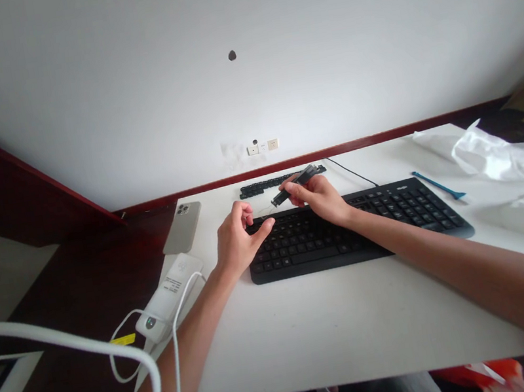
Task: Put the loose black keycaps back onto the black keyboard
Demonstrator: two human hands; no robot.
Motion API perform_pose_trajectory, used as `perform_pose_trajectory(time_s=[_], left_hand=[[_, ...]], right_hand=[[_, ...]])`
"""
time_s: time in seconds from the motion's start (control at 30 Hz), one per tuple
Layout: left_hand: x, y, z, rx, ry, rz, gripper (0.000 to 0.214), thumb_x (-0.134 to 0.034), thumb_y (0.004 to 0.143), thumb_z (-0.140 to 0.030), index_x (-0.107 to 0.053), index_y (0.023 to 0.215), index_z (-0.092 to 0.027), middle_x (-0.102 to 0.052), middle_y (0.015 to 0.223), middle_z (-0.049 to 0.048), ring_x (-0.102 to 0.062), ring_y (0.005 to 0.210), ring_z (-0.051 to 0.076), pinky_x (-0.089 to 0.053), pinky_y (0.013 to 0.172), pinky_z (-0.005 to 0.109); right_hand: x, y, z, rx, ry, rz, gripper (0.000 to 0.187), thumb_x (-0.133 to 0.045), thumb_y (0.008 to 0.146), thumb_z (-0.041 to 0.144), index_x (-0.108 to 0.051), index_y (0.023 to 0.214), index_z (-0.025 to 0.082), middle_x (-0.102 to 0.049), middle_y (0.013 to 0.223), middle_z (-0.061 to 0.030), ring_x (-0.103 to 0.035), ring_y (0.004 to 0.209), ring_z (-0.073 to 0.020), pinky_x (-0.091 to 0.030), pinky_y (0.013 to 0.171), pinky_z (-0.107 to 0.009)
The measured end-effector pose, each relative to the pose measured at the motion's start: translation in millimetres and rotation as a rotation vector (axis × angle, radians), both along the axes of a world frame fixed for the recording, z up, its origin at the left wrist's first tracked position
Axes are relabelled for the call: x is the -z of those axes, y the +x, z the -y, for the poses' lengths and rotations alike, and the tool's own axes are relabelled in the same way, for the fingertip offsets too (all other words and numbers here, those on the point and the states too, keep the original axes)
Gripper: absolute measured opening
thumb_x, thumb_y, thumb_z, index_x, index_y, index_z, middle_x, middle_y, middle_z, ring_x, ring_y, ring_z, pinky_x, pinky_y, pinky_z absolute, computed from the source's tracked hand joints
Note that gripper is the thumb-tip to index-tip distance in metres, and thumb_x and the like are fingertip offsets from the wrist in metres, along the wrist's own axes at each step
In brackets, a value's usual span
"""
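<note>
A black keyboard [318, 254] lies on the white table beneath my hands. My right hand [325, 199] is closed round the dark handle of a keycap puller [288, 194]. Thin wire loops stick out of its left end, above the keyboard's top left part. At the keyboard's left end, my left hand [239, 238] has its fingers loosely curled and the thumb stretched out apart from them. Nothing shows in it, and the wire tips are close to its fingers. Behind the keyboard, several loose black keycaps [254, 190] lie in rows.
A phone [182, 228] and a white power strip [171, 293] lie at the table's left edge. A white cable [82, 347] loops across the lower left. To the right are a blue brush [439, 186] and crumpled white plastic [494, 156]. The keyboard cord [350, 171] runs backward.
</note>
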State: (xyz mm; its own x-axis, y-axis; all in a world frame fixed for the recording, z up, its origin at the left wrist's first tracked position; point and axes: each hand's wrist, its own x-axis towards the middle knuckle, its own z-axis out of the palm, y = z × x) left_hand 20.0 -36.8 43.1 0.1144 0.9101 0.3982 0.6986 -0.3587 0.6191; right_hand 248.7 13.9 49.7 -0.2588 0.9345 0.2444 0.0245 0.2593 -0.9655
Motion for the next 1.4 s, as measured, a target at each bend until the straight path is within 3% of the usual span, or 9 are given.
perform_pose_trajectory(time_s=[0.17, 0.33, 0.77, 1.03, 1.4], left_hand=[[-6.4, 8, 7, 0.162, 0.02, -0.164, 0.019, -0.066, 0.092, -0.04, -0.063, 0.09, -0.022, -0.058, 0.081, 0.0, -0.057, 0.081, 0.017, -0.046, 0.08, 0.03], [-9.0, 15, 14, 0.361, -0.055, -0.239, 0.026, -0.064, 0.094, -0.036, -0.068, 0.117, -0.024, -0.06, 0.084, 0.0004, -0.059, 0.085, 0.018, -0.048, 0.081, 0.031], [-5.6, 22, 18, 0.35, -0.133, -0.337, 0.04, -0.069, 0.09, -0.05, -0.069, 0.121, -0.025, -0.064, 0.083, 0.0006, -0.061, 0.083, 0.02, -0.048, 0.077, 0.033], [-4.5, 26, 20, 0.345, -0.203, -0.31, 0.072, -0.088, 0.068, -0.061, -0.064, 0.125, -0.023, -0.072, 0.103, 0.005, -0.068, 0.093, 0.024, -0.052, 0.09, 0.04], [-1.9, 27, 19, 0.32, -0.256, -0.283, 0.072, -0.089, 0.066, -0.06, -0.063, 0.123, -0.024, -0.073, 0.103, 0.006, -0.071, 0.091, 0.026, -0.051, 0.09, 0.041]], right_hand=[[14.2, 12, -18, 0.184, -0.052, -0.069, 0.049, -0.061, 0.091, 0.067, -0.064, 0.078, 0.02, -0.049, 0.06, -0.0002, -0.043, 0.056, -0.0142, -0.037, 0.054, -0.03], [22.1, 14, -18, 0.136, -0.042, -0.011, 0.05, -0.061, 0.091, 0.068, -0.062, 0.08, 0.019, -0.05, 0.064, 0.0, -0.043, 0.057, -0.0137, -0.034, 0.054, -0.03], [18.9, 12, -11, 0.146, 0.03, 0.123, 0.044, -0.06, 0.093, 0.061, -0.059, 0.081, 0.019, -0.05, 0.066, 0.0008, -0.045, 0.06, -0.014, -0.038, 0.056, -0.028], [22.9, 12, -13, 0.12, 0.001, 0.102, 0.046, -0.059, 0.092, 0.066, -0.056, 0.086, 0.02, -0.054, 0.069, -0.0002, -0.051, 0.062, -0.0151, -0.044, 0.058, -0.029], [23.8, 14, -13, 0.008, 0.049, 0.188, 0.046, -0.055, 0.095, 0.066, -0.057, 0.088, 0.02, -0.057, 0.068, -0.0002, -0.053, 0.062, -0.0162, -0.044, 0.06, -0.03]])
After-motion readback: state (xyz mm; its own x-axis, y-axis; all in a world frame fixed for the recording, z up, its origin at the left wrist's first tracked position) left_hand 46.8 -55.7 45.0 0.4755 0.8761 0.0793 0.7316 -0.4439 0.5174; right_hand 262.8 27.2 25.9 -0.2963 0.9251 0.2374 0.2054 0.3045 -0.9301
